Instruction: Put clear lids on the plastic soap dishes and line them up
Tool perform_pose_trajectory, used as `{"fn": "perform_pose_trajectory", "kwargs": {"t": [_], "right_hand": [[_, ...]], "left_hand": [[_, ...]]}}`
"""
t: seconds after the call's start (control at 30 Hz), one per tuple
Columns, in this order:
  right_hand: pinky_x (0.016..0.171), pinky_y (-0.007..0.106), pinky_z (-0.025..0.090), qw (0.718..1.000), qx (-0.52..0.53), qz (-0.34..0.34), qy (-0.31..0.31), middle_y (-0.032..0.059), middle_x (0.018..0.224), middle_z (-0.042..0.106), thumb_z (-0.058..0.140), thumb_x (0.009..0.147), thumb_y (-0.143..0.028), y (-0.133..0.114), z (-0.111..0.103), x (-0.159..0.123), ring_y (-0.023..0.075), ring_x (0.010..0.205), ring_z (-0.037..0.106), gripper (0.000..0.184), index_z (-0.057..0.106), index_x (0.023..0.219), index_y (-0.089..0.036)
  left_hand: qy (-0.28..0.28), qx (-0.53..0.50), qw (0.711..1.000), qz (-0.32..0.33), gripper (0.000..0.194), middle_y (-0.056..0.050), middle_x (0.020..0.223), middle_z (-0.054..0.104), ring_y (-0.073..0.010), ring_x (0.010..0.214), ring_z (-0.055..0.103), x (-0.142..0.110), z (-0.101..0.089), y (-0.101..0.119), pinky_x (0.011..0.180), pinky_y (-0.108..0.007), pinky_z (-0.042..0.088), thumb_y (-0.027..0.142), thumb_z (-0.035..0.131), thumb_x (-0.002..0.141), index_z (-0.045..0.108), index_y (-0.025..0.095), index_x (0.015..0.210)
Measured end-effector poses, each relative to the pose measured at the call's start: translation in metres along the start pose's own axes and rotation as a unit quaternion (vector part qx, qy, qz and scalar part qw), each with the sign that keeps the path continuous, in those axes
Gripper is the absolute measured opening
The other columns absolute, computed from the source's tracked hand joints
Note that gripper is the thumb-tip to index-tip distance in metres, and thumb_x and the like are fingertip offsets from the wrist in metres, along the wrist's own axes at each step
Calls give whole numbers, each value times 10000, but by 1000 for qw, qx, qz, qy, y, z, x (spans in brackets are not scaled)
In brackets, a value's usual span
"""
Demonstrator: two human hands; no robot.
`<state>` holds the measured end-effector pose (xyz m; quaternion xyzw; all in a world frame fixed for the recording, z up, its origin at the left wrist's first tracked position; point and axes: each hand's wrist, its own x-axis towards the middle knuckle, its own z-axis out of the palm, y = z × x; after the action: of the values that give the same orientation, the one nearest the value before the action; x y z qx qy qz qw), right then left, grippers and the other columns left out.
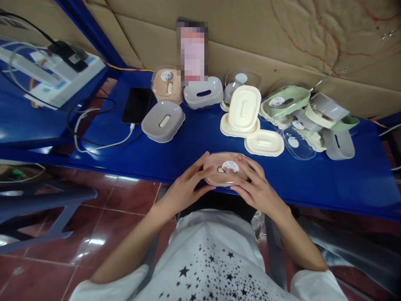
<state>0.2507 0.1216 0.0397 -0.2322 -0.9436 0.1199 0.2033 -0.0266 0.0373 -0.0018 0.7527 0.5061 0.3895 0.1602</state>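
Observation:
A pink oval plastic box [216, 177] with a clear cover and a round white label lies at the near edge of the blue table, between my hands. My left hand [187, 186] grips its left end, thumb and fingers spread around the rim. On the right end, my right hand [258, 186] holds it, with some fingers resting over the label and top. Just beyond are cream oval trays [265, 143], two of them stacked. A grey box [163, 121] with a slot in its top stands to the left.
Behind stand a peach box [167, 83], another grey box [203, 94] and a propped phone [192, 52]. A black phone [137, 105] charges at left beside a power strip [65, 79]. Green, grey and clear parts [288, 102] pile up at right against the cardboard [238, 54].

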Motion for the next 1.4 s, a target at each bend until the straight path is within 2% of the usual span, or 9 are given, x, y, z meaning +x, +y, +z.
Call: {"fn": "perform_pose_trajectory", "kwargs": {"t": [0.2,0.37,0.6,0.7,0.87,1.07,1.2,1.3,1.4], "right_hand": [[1369,632,340,999,10,-35,-2,29,1756,420,655,1063,-163,6,0,-2,300,1666,335,827,255,1747,-398],[1373,635,330,999,13,-44,3,27,1731,459,643,1064,-131,7,2,-1,297,1653,363,830,257,1742,-415],[1372,659,294,997,67,-23,2,-17,1813,280,647,1081,-266,12,8,-7,311,1703,214,828,195,1757,-421],[1349,668,332,995,95,25,23,-19,1837,204,641,1083,-377,16,5,-12,330,1716,147,829,173,1766,-411],[1326,611,396,990,105,91,0,25,1792,358,610,1100,-352,17,4,-15,291,1679,303,747,247,1751,-405],[1301,600,419,994,59,87,-19,56,1773,397,565,1116,-347,17,8,-8,295,1664,339,643,344,1719,-373],[1316,647,342,991,-43,127,21,80,1745,446,499,1128,-319,35,1,-10,324,1639,386,591,387,1708,-346],[1310,699,269,970,-138,192,60,115,1742,445,479,1132,-316,55,-7,-20,370,1649,355,581,396,1706,-303],[1291,685,273,962,-162,213,58,107,1644,577,507,1128,-321,64,-11,-34,369,1570,472,523,481,1650,-295]], "left_hand": [[15,30,999,16,731,-135,1751,416,-306,1503,578,-2,2,-1,1157,-452,615,287,768,1008,429,334,1654],[41,97,994,36,790,-120,1724,462,-300,1357,708,-5,6,-2,981,-387,712,333,785,999,383,380,1677],[36,66,997,25,681,-143,1711,481,-313,1476,619,-1,3,3,1099,-459,660,275,768,1010,453,336,1611],[35,62,997,-7,599,-145,1696,488,-314,1490,604,-11,-12,5,1128,-480,641,250,770,999,514,314,1536],[72,116,987,-88,567,-121,1658,537,-356,1491,592,-49,-65,-10,1186,-583,585,242,798,939,564,287,1453],[159,223,948,-164,741,92,1804,318,-414,1612,421,-75,-112,-47,1333,-689,393,374,762,946,453,466,1613],[171,271,929,-183,906,144,1850,10,-469,1685,200,-71,-102,-47,1349,-753,312,349,683,994,187,511,1735],[201,290,922,-161,913,121,1858,10,-474,1682,207,-70,-81,-28,1337,-792,289,278,644,1002,158,498,1743],[229,292,919,-132,900,165,1846,99,-417,1659,312,-65,-56,-2,1322,-714,395,192,641,982,246,570,1696]]}}
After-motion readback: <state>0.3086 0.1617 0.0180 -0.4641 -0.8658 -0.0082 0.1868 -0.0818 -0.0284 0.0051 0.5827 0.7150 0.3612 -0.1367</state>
